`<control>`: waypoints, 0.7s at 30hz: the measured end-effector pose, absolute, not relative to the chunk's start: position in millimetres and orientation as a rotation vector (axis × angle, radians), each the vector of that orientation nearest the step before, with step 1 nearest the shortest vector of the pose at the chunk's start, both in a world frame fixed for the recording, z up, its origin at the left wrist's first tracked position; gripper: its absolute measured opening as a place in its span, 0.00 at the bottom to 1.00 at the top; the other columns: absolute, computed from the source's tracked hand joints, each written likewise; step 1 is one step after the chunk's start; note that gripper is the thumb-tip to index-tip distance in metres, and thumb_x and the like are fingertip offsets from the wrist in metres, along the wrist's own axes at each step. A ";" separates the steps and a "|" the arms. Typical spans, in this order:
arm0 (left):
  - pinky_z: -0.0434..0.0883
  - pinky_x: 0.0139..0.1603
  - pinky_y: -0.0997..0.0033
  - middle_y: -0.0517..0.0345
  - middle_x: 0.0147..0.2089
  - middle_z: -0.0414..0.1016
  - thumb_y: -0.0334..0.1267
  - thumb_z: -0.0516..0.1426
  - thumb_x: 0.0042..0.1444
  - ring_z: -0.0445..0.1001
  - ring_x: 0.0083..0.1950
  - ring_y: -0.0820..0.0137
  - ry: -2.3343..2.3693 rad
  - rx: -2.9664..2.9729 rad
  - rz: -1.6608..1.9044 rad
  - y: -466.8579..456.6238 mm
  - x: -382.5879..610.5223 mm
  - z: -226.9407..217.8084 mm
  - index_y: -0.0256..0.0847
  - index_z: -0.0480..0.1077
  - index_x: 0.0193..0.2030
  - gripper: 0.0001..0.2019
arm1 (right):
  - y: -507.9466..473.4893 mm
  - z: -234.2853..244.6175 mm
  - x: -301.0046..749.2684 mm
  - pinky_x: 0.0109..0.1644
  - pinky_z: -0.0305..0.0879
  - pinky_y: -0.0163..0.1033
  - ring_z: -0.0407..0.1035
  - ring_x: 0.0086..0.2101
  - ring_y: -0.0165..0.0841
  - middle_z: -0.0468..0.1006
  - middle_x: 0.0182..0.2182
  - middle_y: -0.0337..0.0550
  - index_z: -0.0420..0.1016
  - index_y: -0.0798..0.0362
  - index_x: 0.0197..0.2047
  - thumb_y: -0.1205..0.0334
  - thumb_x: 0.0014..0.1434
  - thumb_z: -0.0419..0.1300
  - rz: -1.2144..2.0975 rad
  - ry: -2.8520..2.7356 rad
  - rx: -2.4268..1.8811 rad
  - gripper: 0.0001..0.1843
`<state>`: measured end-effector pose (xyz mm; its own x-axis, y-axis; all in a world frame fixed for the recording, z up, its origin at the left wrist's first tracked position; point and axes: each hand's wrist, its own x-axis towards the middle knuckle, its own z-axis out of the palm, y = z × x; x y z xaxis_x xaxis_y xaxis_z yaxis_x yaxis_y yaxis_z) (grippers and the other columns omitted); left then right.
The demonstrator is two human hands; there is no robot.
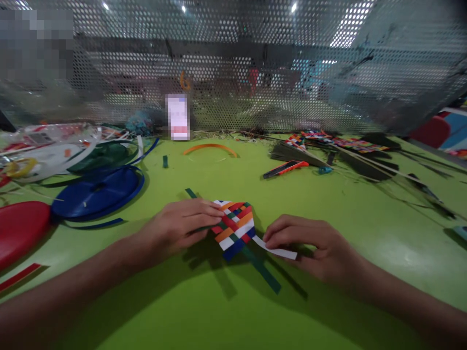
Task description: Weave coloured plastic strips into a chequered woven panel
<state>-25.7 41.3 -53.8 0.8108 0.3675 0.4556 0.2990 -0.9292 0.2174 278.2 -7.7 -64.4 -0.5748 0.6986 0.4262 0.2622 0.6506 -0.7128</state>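
Observation:
A small woven piece point(237, 224) of red, white, orange, blue and green ribbon strips is held just above the green table. My left hand point(182, 221) grips its left edge, with the fingers over the top and the thumb out of sight beneath. My right hand point(310, 240) pinches a white strip point(282, 252) that sticks out from the right side of the weave. One green strip end point(264, 272) hangs out toward the lower right, and another green end point(190, 193) shows beyond my left fingers.
On the left lie a blue ribbon roll point(98, 192), a red roll point(22, 231) and a dark green roll point(105, 156). A utility knife point(286, 168) and an orange strip point(210, 146) lie farther back. A phone point(178, 116) leans against the perforated metal panel point(226, 87). Dark flat pieces point(365, 163) cover the back right.

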 end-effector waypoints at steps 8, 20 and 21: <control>0.78 0.55 0.63 0.52 0.52 0.82 0.30 0.58 0.65 0.79 0.55 0.66 0.652 2.781 1.041 27.6 -18.8 -45.1 0.44 0.73 0.53 0.12 | -16.0 -55.0 281.1 0.34 0.75 0.34 0.80 0.31 0.32 0.85 0.32 0.43 0.82 0.50 0.40 0.70 0.61 0.63 0.796 -1.958 -0.878 0.07; 0.76 0.56 0.65 0.49 0.52 0.81 0.23 0.54 0.62 0.79 0.55 0.66 0.515 2.830 0.753 32.4 -19.8 -49.8 0.40 0.74 0.50 0.14 | -8.3 -58.2 281.7 0.35 0.75 0.34 0.79 0.32 0.32 0.84 0.33 0.45 0.82 0.52 0.38 0.68 0.61 0.63 0.828 -2.008 -0.862 0.05; 0.76 0.57 0.63 0.49 0.53 0.80 0.21 0.52 0.60 0.78 0.56 0.66 0.513 2.830 0.669 33.0 -19.7 -50.5 0.40 0.74 0.51 0.17 | -6.9 -59.2 281.6 0.36 0.75 0.34 0.78 0.33 0.31 0.84 0.34 0.45 0.82 0.52 0.38 0.68 0.61 0.63 0.843 -2.023 -0.835 0.05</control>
